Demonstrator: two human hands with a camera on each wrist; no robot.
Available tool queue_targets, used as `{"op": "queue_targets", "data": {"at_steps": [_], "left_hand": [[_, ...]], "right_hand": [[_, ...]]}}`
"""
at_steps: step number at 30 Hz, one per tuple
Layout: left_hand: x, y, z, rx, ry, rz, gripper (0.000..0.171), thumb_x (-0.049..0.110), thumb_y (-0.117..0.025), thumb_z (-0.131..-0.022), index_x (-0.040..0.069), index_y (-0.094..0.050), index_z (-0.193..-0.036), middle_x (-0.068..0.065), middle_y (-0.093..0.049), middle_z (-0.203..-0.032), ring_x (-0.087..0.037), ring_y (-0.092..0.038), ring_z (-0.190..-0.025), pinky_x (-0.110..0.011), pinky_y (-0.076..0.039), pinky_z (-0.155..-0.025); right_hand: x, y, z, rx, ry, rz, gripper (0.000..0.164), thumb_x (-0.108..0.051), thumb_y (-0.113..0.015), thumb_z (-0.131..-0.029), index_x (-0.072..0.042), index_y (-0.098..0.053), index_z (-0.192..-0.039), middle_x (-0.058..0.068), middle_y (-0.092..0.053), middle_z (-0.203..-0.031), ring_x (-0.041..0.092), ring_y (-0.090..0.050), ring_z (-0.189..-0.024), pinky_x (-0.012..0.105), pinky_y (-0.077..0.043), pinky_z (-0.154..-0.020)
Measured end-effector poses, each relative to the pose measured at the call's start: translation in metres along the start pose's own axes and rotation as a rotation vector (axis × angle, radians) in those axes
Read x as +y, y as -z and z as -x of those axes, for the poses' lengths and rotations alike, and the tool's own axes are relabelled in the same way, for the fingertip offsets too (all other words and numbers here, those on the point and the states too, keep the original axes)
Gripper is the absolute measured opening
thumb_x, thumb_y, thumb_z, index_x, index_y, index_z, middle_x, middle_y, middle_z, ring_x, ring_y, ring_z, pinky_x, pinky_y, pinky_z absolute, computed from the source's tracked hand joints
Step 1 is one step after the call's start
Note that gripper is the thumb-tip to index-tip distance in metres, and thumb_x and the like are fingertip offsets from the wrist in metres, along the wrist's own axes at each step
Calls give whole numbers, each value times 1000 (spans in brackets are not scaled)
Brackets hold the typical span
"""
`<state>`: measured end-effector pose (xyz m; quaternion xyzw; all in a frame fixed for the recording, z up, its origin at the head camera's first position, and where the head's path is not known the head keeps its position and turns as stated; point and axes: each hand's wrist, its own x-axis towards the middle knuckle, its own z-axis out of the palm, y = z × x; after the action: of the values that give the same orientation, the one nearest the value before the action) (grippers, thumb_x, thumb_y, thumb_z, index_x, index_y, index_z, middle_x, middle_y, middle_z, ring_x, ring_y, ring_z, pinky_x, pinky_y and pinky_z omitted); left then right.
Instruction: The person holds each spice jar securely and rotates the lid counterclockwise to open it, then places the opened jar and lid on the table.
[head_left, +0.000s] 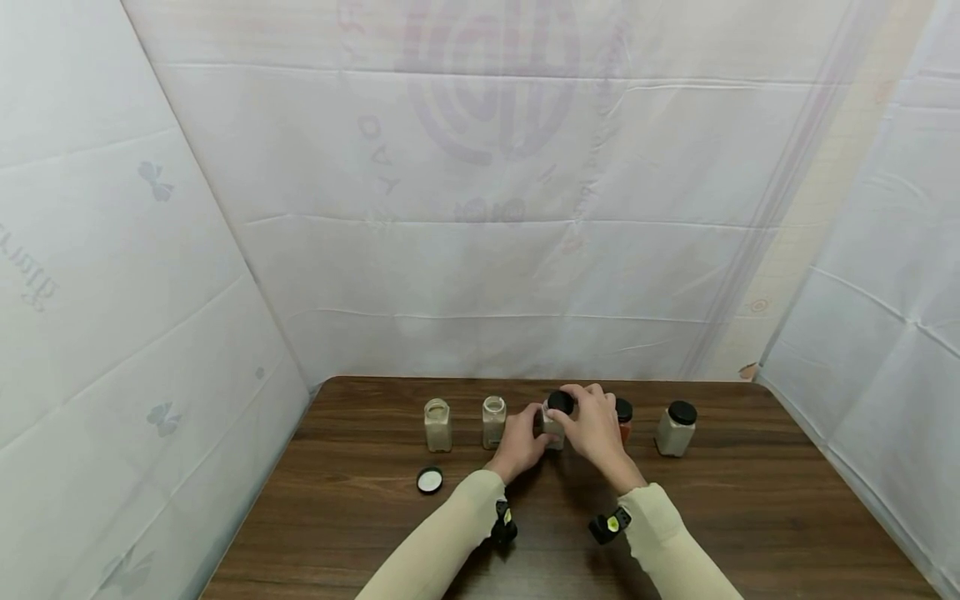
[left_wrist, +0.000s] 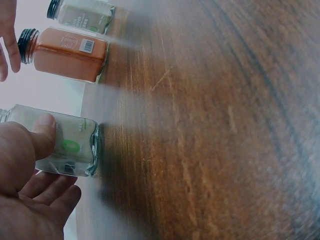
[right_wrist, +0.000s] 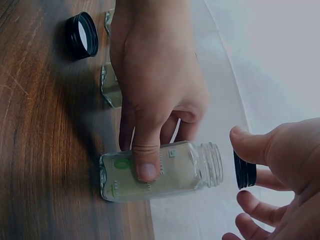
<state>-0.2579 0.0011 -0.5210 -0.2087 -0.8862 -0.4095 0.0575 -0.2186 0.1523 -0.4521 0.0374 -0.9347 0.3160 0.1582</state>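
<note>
My left hand point(head_left: 520, 446) grips a glass spice jar point(right_wrist: 175, 172) of pale powder around its body, thumb across the label. The jar stands upright on the table, and its threaded neck is bare in the right wrist view. Just above that neck, my right hand point(head_left: 595, 423) pinches a black screw lid point(right_wrist: 245, 170) between thumb and fingers, with a small gap between lid and jar. Right behind the right hand stands a jar of orange-red powder point(left_wrist: 70, 54) wearing a black lid.
Two uncapped jars, one farther left point(head_left: 438, 428) and one nearer point(head_left: 492, 425), stand left of the hands. A loose black lid point(head_left: 430, 480) lies white inside up on the brown table point(head_left: 337, 517). At the right is a capped pale jar point(head_left: 676, 430). White sheeting point(head_left: 465, 275) hangs behind.
</note>
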Motion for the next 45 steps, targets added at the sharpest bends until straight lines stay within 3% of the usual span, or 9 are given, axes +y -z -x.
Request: {"op": "queue_targets", "data": {"at_steps": [11, 17, 31, 42, 45], "left_hand": [[1, 1, 0, -5, 13, -3, 45, 21, -78, -94, 5, -61, -132, -14, -70, -121, -30, -67, -112, -45, -55, -91], [1, 1, 0, -25, 38, 10, 47, 22, -76, -95, 5, -59, -136, -15, -69, -125, -30, -66, -116, -45, -55, -93], [1, 0, -1, -21, 40, 11, 49, 23, -77, -95, 5, -59, -136, -13, -69, -126, -28, -65, -119, -44, -54, -96], [4, 2, 0, -22, 36, -6, 48, 23, -78, -94, 5, -59, -135, -10, -70, -123, -26, -67, -115, -43, -54, -95], [4, 3, 0, -27, 27, -1, 48, 22, -78, -94, 5, -59, -134, -10, -70, -121, -26, -67, -113, -43, -55, -94]], "right_hand": [[-1, 8, 7, 44, 15, 30, 50, -34, -82, -89, -9, -68, -131, 13, -62, -106, 32, -54, -93, 45, -40, -75], [3, 11, 8, 47, 29, 38, 45, -26, -82, -89, -5, -68, -127, 13, -64, -103, 32, -58, -92, 50, -43, -78], [5, 14, 9, -5, -15, 26, 46, -27, -81, -88, -6, -64, -124, 14, -70, -111, 35, -64, -94, 59, -43, -91], [6, 18, 14, 20, 32, 29, 48, -25, -81, -89, -5, -65, -130, 13, -71, -115, 35, -67, -95, 59, -47, -87], [8, 17, 15, 23, 38, 36, 47, -24, -82, -89, -5, -66, -129, 11, -71, -113, 30, -67, -84, 54, -50, -80]]}}
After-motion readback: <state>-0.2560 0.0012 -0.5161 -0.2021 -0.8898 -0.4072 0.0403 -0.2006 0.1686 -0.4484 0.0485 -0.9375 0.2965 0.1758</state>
